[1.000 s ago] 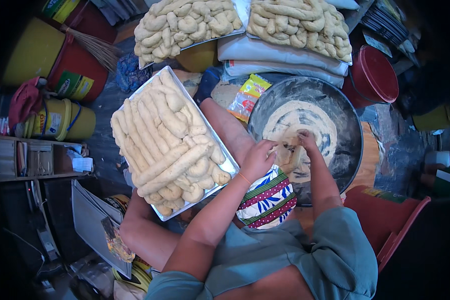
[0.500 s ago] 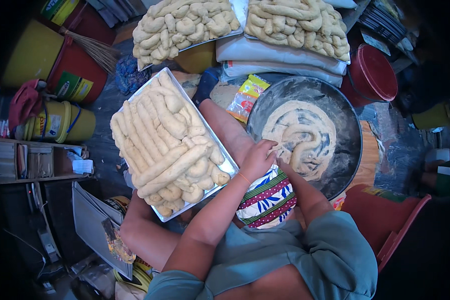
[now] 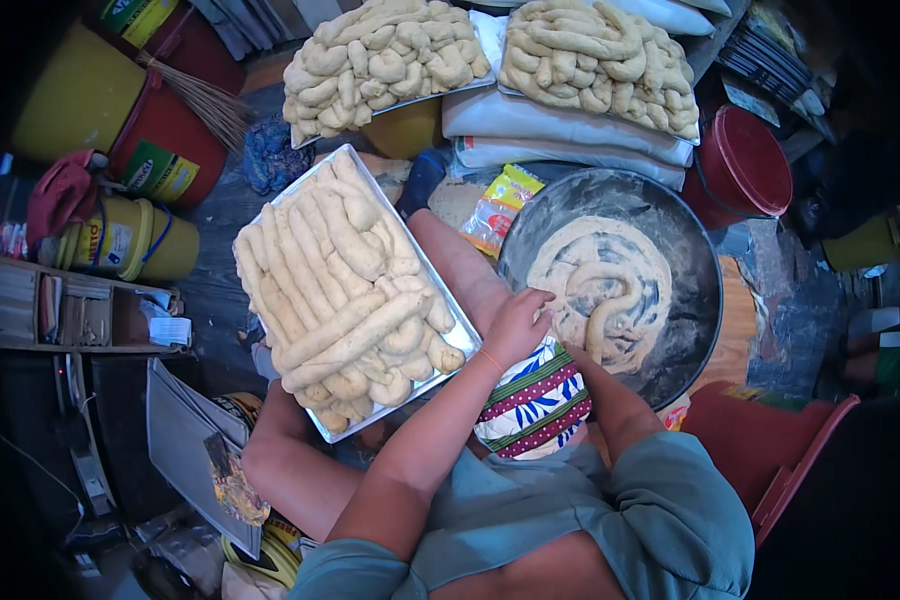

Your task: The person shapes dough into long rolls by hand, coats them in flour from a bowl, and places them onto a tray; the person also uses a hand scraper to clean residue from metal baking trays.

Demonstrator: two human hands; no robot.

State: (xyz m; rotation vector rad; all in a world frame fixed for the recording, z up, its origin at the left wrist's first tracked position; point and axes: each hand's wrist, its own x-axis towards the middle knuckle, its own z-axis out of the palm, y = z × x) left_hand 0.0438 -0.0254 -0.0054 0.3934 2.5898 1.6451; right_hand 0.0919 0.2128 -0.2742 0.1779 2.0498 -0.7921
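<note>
Right hand [image 3: 574,358]: withdrawn from over the black basin [image 3: 688,262] since the earlier frame, now low beside my patterned cloth [image 3: 535,408]; mostly hidden, so I can't tell its grip.
Left hand [image 3: 518,325]: half curled at the basin's near edge, thumb and fingers slightly apart, nothing visible between them.
Dough rope [image 3: 598,325]: lying bent inside the basin, on pale powder.
Feel: probably soft, stretchy (the dusting should limit sticking); best supported underneath at two spots.
Tray [image 3: 457,342]: beyond my left forearm, stacked with ropes.
Far side: two dough piles [image 3: 390,62], white sacks [image 3: 580,148].
</note>
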